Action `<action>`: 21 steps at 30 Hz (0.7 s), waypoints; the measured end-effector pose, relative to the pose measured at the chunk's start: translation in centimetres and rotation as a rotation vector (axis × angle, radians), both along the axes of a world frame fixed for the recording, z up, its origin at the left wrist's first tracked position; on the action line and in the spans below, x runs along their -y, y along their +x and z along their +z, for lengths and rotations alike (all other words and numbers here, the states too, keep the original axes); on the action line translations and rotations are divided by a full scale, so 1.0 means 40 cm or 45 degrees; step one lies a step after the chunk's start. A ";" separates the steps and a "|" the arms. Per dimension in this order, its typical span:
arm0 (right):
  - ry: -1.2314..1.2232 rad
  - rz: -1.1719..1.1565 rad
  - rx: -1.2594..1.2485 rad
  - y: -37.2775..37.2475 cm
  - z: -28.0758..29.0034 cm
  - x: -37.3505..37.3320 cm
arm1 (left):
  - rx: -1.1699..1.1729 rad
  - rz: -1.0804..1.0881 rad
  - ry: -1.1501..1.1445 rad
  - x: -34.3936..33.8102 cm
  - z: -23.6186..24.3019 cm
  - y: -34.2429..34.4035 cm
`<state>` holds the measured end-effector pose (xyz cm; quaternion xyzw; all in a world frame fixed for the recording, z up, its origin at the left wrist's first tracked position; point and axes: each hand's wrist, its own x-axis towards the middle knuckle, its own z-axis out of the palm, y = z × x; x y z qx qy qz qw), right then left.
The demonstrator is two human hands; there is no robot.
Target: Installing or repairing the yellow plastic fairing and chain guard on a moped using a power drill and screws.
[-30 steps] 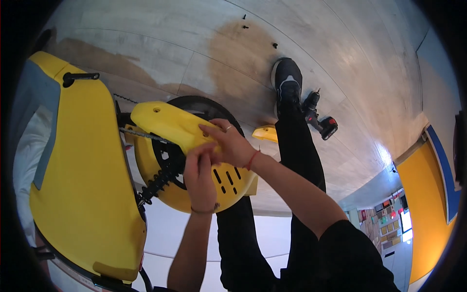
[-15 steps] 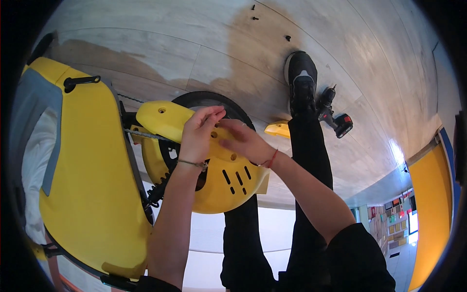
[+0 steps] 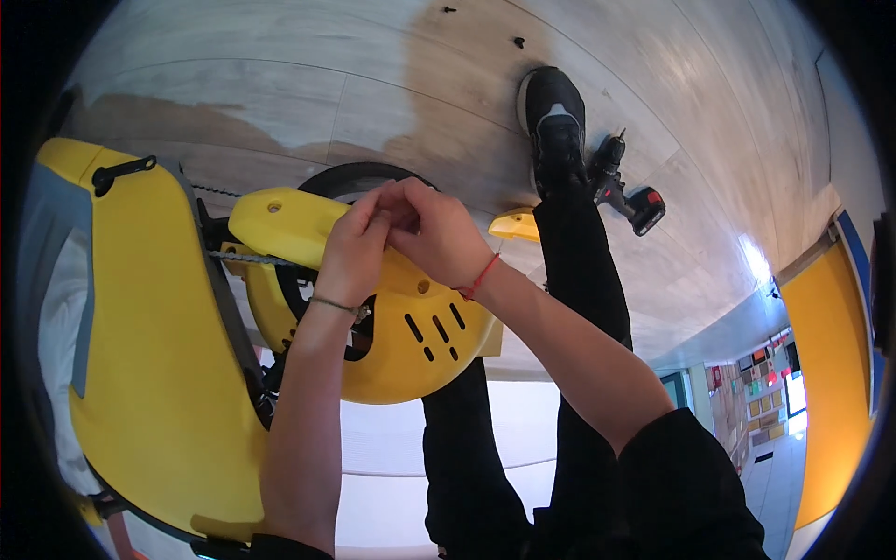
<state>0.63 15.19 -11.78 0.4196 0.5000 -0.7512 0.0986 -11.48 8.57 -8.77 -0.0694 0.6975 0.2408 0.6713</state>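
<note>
A yellow plastic cover (image 3: 429,341) with slots and round holes lies over a black-tyred wheel (image 3: 341,179). My left hand (image 3: 357,247) is above the cover's narrow arm, fingers bent and closed. Against it rests my right hand (image 3: 437,233), its fingers curled in to meet the left fingertips. Whatever the two hands pinch between them, if anything, is hidden. The wheel and cover sit beside a large yellow body shell (image 3: 168,327) with a black crank arm (image 3: 123,174). A chain (image 3: 247,257) runs from the shell toward the wheel.
A cordless drill (image 3: 621,187) lies on the floor right of my black shoe (image 3: 553,117). Near my leg is a small yellow piece (image 3: 515,225). Small dark screws (image 3: 519,42) lie farther off. An orange-yellow panel (image 3: 831,364) stands at far right.
My right hand has come in against my left, and its outstretched fingers have curled together with the left fingertips. The whole view has shifted, so the floor things sit higher and farther left.
</note>
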 end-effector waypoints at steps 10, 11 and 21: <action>-0.210 -0.134 0.396 0.176 0.083 0.086 | -0.195 -1.431 0.265 0.017 0.023 -0.001; -0.273 -0.169 0.420 0.187 0.084 0.091 | -0.183 -1.432 0.273 0.011 0.022 0.000; -0.202 -0.269 0.190 0.169 0.051 0.068 | -0.035 -2.239 0.459 -0.063 -0.008 -0.028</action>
